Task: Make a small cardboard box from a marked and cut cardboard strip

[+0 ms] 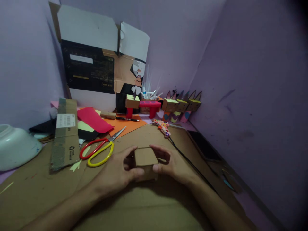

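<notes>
A small plain cardboard box [145, 156] stands between my two hands, just above or on the cardboard-covered table [134, 208]. My left hand [121, 166] curves round its left side, thumb against the front face. From the right, my right hand [172, 163] grips it too, with the thumb at the front corner and the fingers at the back. The box's top looks flat and closed. Left of my left hand lie scissors [100, 152] with one red and one yellow handle, their blades open and pointing away.
At left are a flattened cardboard piece [65, 138] and an upturned pale bowl [16, 147]. Coloured paper [95, 119] and a pen [127, 119] lie behind. Box-headed paper animals [181, 106] stand near the wall. A patterned glue gun [163, 127] trails its cord rightward, near a phone-like dark slab [203, 145].
</notes>
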`<state>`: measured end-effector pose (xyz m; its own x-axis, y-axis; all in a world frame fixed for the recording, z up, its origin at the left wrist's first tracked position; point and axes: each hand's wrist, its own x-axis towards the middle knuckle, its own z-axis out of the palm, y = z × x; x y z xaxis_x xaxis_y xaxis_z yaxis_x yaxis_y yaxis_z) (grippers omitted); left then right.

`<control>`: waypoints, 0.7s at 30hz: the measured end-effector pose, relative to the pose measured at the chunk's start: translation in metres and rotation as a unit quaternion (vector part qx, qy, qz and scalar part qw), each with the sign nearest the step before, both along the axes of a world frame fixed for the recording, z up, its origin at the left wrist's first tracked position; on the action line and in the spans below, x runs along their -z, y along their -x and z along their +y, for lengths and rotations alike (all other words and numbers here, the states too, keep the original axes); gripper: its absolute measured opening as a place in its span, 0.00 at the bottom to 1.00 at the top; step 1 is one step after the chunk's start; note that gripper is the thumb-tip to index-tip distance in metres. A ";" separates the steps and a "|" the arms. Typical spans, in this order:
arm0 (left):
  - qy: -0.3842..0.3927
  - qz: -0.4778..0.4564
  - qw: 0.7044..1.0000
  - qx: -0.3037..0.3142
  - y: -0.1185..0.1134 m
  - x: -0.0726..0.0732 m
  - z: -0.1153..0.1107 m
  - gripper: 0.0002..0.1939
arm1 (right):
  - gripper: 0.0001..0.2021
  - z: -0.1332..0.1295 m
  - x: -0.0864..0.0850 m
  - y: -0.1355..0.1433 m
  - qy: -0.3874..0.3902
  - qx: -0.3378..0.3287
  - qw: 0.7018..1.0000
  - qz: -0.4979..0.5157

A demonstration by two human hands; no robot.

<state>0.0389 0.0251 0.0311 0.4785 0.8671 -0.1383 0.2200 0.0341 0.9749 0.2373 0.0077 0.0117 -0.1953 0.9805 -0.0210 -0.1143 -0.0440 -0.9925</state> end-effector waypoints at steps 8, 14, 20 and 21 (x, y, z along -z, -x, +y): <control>0.133 -0.011 0.991 -0.007 -0.009 -0.015 0.034 0.24 | 0.19 0.025 -0.015 0.000 0.124 0.050 0.991 -0.028; 0.137 -0.008 0.990 -0.008 -0.005 -0.011 0.034 0.22 | 0.21 0.016 -0.018 0.016 0.117 0.058 0.991 -0.036; 0.136 -0.026 0.990 -0.016 -0.001 -0.006 0.032 0.29 | 0.27 0.002 -0.016 0.024 -0.022 0.100 0.986 -0.132; 0.135 -0.035 0.990 -0.021 -0.001 -0.007 0.031 0.31 | 0.27 0.000 -0.017 0.024 -0.041 0.109 0.983 -0.142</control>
